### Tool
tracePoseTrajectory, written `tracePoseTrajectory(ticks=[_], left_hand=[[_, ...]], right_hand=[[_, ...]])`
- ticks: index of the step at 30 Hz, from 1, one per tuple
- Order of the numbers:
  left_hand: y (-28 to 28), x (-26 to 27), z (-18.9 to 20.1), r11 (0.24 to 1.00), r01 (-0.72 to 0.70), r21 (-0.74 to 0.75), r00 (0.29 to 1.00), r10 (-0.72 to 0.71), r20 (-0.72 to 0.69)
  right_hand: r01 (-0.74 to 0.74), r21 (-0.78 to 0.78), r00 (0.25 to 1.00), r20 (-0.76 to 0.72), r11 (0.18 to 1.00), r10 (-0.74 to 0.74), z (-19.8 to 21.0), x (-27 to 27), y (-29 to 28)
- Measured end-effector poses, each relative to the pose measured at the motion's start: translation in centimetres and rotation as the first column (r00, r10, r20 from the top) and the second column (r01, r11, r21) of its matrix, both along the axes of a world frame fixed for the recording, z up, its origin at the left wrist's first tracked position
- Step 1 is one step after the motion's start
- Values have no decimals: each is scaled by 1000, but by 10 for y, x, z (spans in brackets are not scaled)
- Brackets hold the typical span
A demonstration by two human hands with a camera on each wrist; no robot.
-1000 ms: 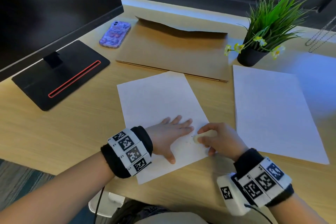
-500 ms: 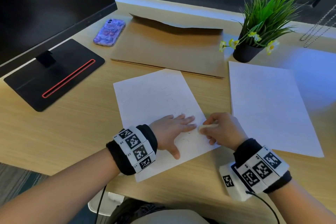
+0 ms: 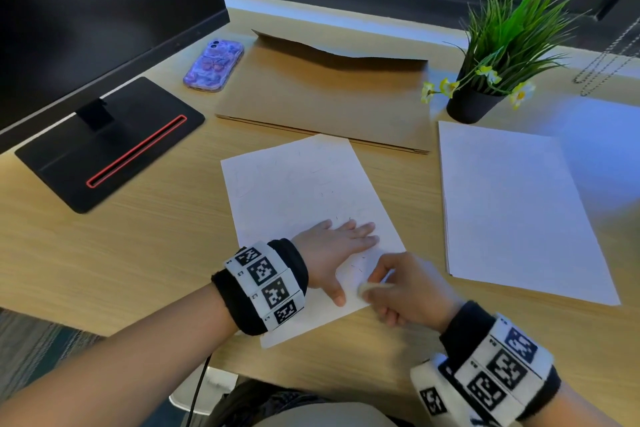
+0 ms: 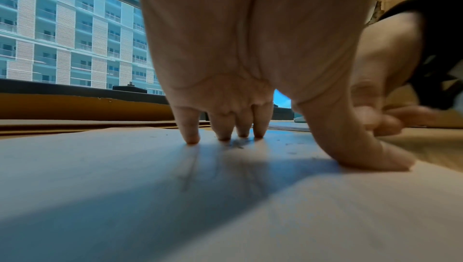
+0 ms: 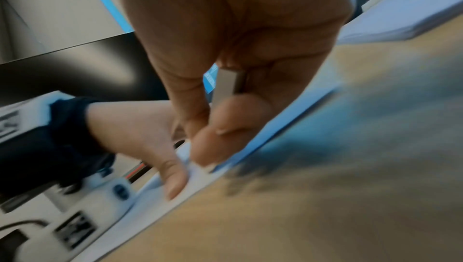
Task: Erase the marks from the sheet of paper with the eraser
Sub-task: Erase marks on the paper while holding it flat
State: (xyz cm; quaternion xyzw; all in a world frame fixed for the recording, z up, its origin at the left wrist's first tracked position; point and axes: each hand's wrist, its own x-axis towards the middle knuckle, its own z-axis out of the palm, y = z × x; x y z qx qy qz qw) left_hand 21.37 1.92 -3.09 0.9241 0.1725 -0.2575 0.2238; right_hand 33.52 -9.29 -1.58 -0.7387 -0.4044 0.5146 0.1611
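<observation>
While the left hand (image 3: 332, 253) lies flat on the sheet of paper (image 3: 298, 191), its fingers (image 4: 191, 127) straight and pressing their tips down with the thumb spread to the side, the right hand (image 3: 412, 291) works at the sheet's near right corner. The right hand's fingers (image 5: 225, 127) are curled and pinch the eraser (image 3: 372, 289), a small pale block whose end shows between thumb and forefinger; in the right wrist view it appears as a grey slab (image 5: 226, 83) gripped in the fingers. This hand is blurred, so whether the eraser touches the paper cannot be told. Faint pencil marks (image 3: 356, 265) and dark crumbs lie on the sheet between the two hands and just past the left fingertips.

The sheet lies at an angle on the wooden table (image 3: 138, 253), near its front edge. To its right lies a stack of white paper (image 3: 512, 204), well apart. Behind lie a brown envelope (image 3: 329, 100), a phone in a purple case (image 3: 214, 65), a potted plant (image 3: 498, 55) and a monitor (image 3: 97, 10) on its black stand (image 3: 114, 142).
</observation>
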Motion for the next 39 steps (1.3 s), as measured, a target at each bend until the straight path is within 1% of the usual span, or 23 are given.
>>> tracePoseTrajectory(ticks=[2,5,7,8,10,12,13,16,17,18,20,22,23,25,27,28,31,32,33,35,37,38,39], left_hand=[[0,0,0,1000,10,20,1000,-10,-2],[0,0,1,999,20,33,1000,-20,-8],[0,0,0,999,14,29,1000,-13,-6],[0,0,0,999,11,30,1000,-11,-2],[0,-1,-1,999,13,32,1000,-13,2],[0,-1,-1,999,17,29,1000,-17,-1],[0,-1,0,1000,16,26,1000,-16,-1],[0,-1,1,1000,11,19,1000,-11,9],[0,-1,0,1000,9,18,1000,-9,11],[0,-1,-2,1000,8,21,1000,-8,11],[1,-1,-3,999,17,28,1000,-17,10],[1,-1,-2,999,18,28,1000,-18,11],[1,-1,-2,1000,12,25,1000,-12,14],[1,-1,-2,1000,-6,14,1000,6,26],[1,-2,-3,1000,-20,6,999,20,40],[1,-2,-3,1000,-23,5,999,23,44],[1,-2,-2,999,-43,-26,998,44,54],[1,-2,-2,998,-50,-36,997,51,55],[1,-2,-1,998,-49,-38,997,51,55],[1,-2,-1,998,-50,-31,997,52,57],[0,-1,-1,998,-60,-34,996,62,61],[0,-2,-1,998,-61,-34,996,63,63],[0,-2,-1,998,-59,-32,996,61,66]], right_hand=[[2,-16,1000,-26,1000,-3,1,1,2],[181,54,983,25,982,-183,-1,16,18],[240,89,970,27,967,-244,-1,16,21],[216,77,976,16,973,-218,-2,11,19],[114,3,993,-32,993,-114,-4,-4,9],[84,-27,995,-52,996,-85,-3,-6,7],[118,-10,992,-34,993,-118,-3,-1,11],[284,96,957,27,954,-287,0,18,23],[295,108,954,25,949,-299,1,17,23],[269,98,962,19,958,-272,1,12,21],[163,31,987,-18,986,-162,-2,-4,11],[115,1,993,-33,993,-115,-3,-8,10],[139,18,990,-9,990,-139,-4,-2,13],[246,86,967,42,966,-250,-3,12,23],[298,130,951,43,946,-306,-3,15,26],[272,121,960,37,955,-278,-3,9,23],[117,23,993,-30,993,-116,-6,-13,11],[99,7,994,-41,995,-98,-5,-12,11],[113,11,993,-30,994,-112,-6,-6,15],[207,62,978,20,976,-209,-4,12,24],[279,111,959,26,954,-283,-3,20,29],[277,107,960,14,955,-280,-3,15,28],[240,87,970,-1,967,-241,-5,6,24]])
